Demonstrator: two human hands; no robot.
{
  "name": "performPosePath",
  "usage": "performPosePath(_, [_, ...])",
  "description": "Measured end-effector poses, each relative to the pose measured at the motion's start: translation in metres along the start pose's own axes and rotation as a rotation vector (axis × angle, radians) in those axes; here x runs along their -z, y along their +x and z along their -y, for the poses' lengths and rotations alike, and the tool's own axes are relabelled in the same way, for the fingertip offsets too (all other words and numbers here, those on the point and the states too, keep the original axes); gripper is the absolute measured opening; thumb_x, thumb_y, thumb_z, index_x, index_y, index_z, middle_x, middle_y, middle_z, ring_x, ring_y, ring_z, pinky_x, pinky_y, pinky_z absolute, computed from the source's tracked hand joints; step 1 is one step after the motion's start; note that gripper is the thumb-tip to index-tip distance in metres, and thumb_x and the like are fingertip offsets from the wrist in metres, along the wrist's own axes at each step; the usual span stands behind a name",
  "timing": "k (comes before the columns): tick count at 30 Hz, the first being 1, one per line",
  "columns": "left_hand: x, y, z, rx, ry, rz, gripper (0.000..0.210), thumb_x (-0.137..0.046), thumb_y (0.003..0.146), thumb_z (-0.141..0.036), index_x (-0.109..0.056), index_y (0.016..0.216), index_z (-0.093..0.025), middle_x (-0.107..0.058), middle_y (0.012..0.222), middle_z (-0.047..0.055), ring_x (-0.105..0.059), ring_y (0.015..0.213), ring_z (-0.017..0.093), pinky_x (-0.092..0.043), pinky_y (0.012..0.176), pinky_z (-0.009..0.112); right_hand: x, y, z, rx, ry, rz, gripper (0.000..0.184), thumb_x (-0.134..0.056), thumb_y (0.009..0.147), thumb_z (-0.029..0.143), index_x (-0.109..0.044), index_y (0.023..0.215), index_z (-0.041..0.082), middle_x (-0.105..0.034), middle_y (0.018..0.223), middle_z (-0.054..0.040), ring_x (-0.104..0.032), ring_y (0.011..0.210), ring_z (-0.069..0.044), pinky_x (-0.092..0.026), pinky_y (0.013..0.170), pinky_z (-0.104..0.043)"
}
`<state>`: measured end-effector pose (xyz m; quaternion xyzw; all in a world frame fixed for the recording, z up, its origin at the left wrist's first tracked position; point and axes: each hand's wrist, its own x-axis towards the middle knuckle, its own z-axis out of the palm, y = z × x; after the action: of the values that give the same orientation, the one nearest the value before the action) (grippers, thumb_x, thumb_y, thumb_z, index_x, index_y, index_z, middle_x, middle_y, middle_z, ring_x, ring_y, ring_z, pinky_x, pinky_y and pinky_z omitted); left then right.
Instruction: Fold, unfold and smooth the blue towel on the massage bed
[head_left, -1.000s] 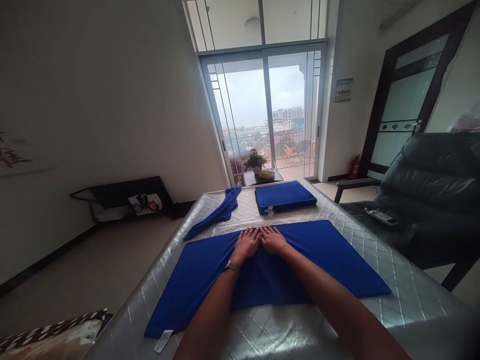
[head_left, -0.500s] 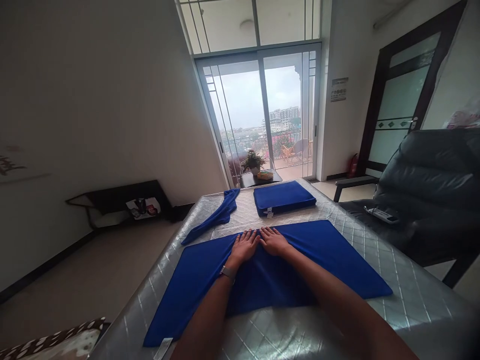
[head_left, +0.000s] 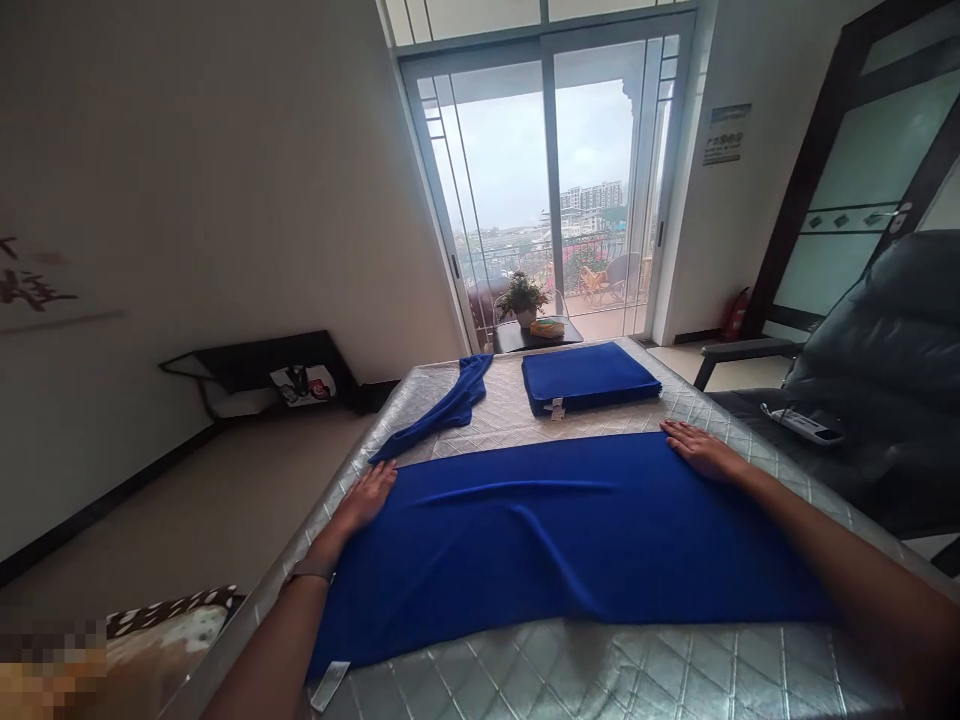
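Note:
A blue cloth (head_left: 517, 540) lies spread across the silver quilted surface (head_left: 540, 680), with a few raised wrinkles in its middle. At its far left corner my left hand (head_left: 369, 495) rests flat, fingers stretched out. My right hand (head_left: 703, 450) lies flat on the far right corner, its fingers also extended. A white tag (head_left: 330, 686) sticks out at the near left corner. Beyond the cloth is a neat stack of folded blue cloths (head_left: 592, 375) with a small label. A crumpled blue cloth (head_left: 442, 405) lies to its left, close to my left hand.
A black armchair (head_left: 870, 350) with a remote control (head_left: 806, 425) on its seat stands at the right. Behind the far edge, a small table (head_left: 540, 338) bears a potted plant (head_left: 523, 297). A dark rack (head_left: 262, 370) is by the left wall.
My hands have slid apart from the middle of the cloth's far edge out to its two far corners. The cloth is flatter, and the view has shifted slightly.

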<state>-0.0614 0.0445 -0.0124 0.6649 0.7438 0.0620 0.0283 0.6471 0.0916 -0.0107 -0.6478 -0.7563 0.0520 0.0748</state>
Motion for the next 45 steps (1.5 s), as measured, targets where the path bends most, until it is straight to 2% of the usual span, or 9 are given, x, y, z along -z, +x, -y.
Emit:
performPosePath(7, [0.017, 0.012, 0.001, -0.011, -0.162, -0.140, 0.046, -0.046, 0.091, -0.047, -0.071, 0.119, -0.019, -0.068, 0.133, 0.010, -0.063, 0.122, 0.026, -0.047, 0.106, 0.035, 0.012, 0.013, -0.012, 0.009, 0.094, -0.183, 0.041, -0.043, 0.093, 0.039, -0.073, 0.113, 0.020, -0.070, 0.122, -0.0119, -0.065, 0.111, -0.026, -0.050, 0.100, -0.038])
performPosePath(12, [0.027, 0.023, -0.001, 0.020, -0.089, -0.139, 0.030, -0.050, 0.089, -0.040, -0.074, 0.098, -0.023, -0.073, 0.117, 0.009, -0.068, 0.109, 0.026, -0.052, 0.096, 0.036, 0.017, 0.025, -0.014, -0.048, 0.006, -0.136, 0.036, -0.043, 0.095, 0.038, -0.071, 0.106, 0.019, -0.069, 0.117, -0.0130, -0.065, 0.106, -0.026, -0.051, 0.094, -0.040])
performPosePath(25, [0.029, 0.019, -0.036, 0.070, 0.086, -0.267, 0.040, -0.040, 0.094, -0.032, -0.070, 0.115, -0.019, -0.070, 0.121, 0.015, -0.061, 0.116, 0.034, -0.048, 0.100, 0.047, 0.034, 0.044, 0.039, -0.177, -0.274, -0.199, 0.039, -0.034, 0.097, 0.019, -0.069, 0.114, 0.014, -0.065, 0.124, -0.0203, -0.059, 0.114, -0.033, -0.047, 0.094, -0.048])
performPosePath(29, [0.031, 0.010, -0.096, -0.068, 0.100, -0.338, 0.040, -0.038, 0.093, -0.023, -0.070, 0.116, -0.017, -0.069, 0.120, 0.016, -0.059, 0.118, 0.035, -0.045, 0.103, 0.048, 0.032, 0.036, 0.113, 0.007, -0.241, -0.221, 0.042, -0.035, 0.095, 0.017, -0.070, 0.120, 0.017, -0.067, 0.124, -0.0181, -0.058, 0.118, -0.031, -0.042, 0.101, -0.045])
performPosePath(34, [0.010, 0.002, -0.234, -0.434, -0.076, -0.228, 0.035, -0.042, 0.099, -0.028, -0.068, 0.120, -0.020, -0.069, 0.123, 0.014, -0.061, 0.116, 0.027, -0.044, 0.104, 0.040, 0.000, 0.027, 0.245, 0.280, 0.044, -0.118, 0.049, -0.032, 0.101, 0.027, -0.059, 0.141, 0.022, -0.058, 0.146, -0.0088, -0.049, 0.135, -0.025, -0.032, 0.114, -0.036])
performPosePath(36, [-0.004, -0.003, -0.275, -0.488, -0.090, -0.199, 0.040, -0.037, 0.101, -0.026, -0.066, 0.126, -0.018, -0.069, 0.127, 0.015, -0.061, 0.119, 0.025, -0.044, 0.104, 0.037, -0.014, 0.024, 0.277, 0.296, 0.090, -0.060, 0.053, -0.029, 0.102, 0.028, -0.051, 0.148, 0.018, -0.050, 0.155, -0.0100, -0.041, 0.143, -0.022, -0.027, 0.118, -0.034])
performPosePath(38, [-0.015, -0.008, -0.292, -0.501, -0.088, -0.180, 0.044, -0.033, 0.102, -0.024, -0.062, 0.134, -0.016, -0.066, 0.135, 0.017, -0.059, 0.126, 0.025, -0.043, 0.107, 0.037, -0.024, 0.022, 0.289, 0.275, 0.095, -0.032, 0.056, -0.026, 0.102, 0.028, -0.045, 0.153, 0.015, -0.042, 0.160, -0.0114, -0.034, 0.148, -0.022, -0.023, 0.120, -0.037])
performPosePath(41, [-0.023, -0.011, -0.279, -0.490, -0.080, -0.142, 0.051, -0.032, 0.104, -0.034, -0.053, 0.146, -0.014, -0.053, 0.151, 0.017, -0.047, 0.141, 0.028, -0.035, 0.117, 0.044, -0.027, 0.020, 0.274, 0.231, 0.086, 0.004, 0.059, -0.023, 0.103, 0.036, -0.037, 0.157, 0.016, -0.033, 0.164, -0.0097, -0.026, 0.152, -0.023, -0.017, 0.123, -0.043])
performPosePath(45, [-0.018, -0.003, -0.214, -0.379, -0.023, -0.058, 0.060, -0.026, 0.104, -0.048, -0.040, 0.155, -0.020, -0.038, 0.162, 0.012, -0.030, 0.152, 0.029, -0.024, 0.123, 0.050, -0.017, 0.020, 0.210, 0.164, 0.031, 0.064, 0.065, -0.019, 0.103, 0.046, -0.029, 0.161, 0.017, -0.025, 0.167, -0.0064, -0.017, 0.155, -0.021, -0.012, 0.125, -0.042])
